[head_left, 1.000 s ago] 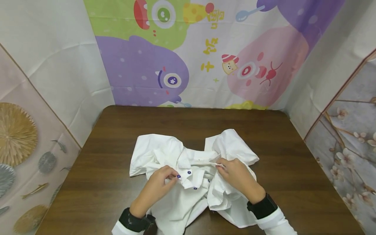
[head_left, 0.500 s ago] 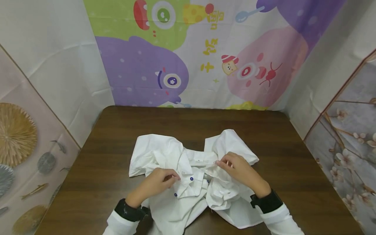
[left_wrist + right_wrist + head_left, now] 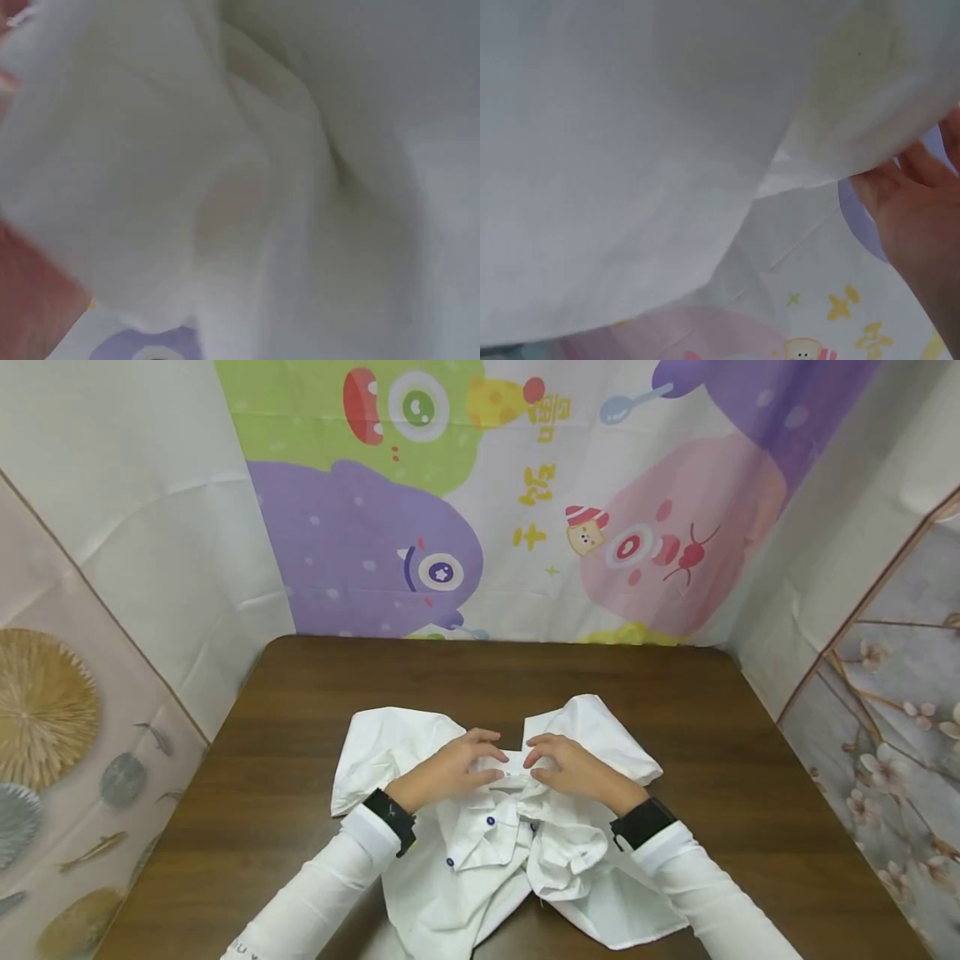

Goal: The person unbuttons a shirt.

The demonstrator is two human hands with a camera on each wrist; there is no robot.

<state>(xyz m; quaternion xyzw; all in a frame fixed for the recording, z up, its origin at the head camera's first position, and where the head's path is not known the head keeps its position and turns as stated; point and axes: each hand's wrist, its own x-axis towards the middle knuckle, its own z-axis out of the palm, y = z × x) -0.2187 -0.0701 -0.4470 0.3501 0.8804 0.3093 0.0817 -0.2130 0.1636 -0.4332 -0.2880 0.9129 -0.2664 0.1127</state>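
Note:
A white shirt (image 3: 480,893) with dark blue buttons lies crumpled on the brown table, its two sleeves spread toward the back. My left hand (image 3: 450,764) is over the left side of the collar (image 3: 508,764), thumb and fingers apart. From the other side my right hand (image 3: 573,768) reaches to the collar's right end, with a gap between thumb and fingers. In the right wrist view the fingertips of the right hand (image 3: 919,202) are right at the edge of the cloth. White fabric (image 3: 285,187) fills most of the left wrist view and hides much of the left hand.
The brown table (image 3: 315,677) extends around the shirt on all sides. A cartoon-printed curtain (image 3: 517,602) hangs at its back edge, with patterned panels at left and right. Black bands (image 3: 643,822) circle both wrists.
Both hands have moved up and inward to the collar. The left hand has let go of the buttoned front edge, which now lies flat; the right hand has let go of its edge.

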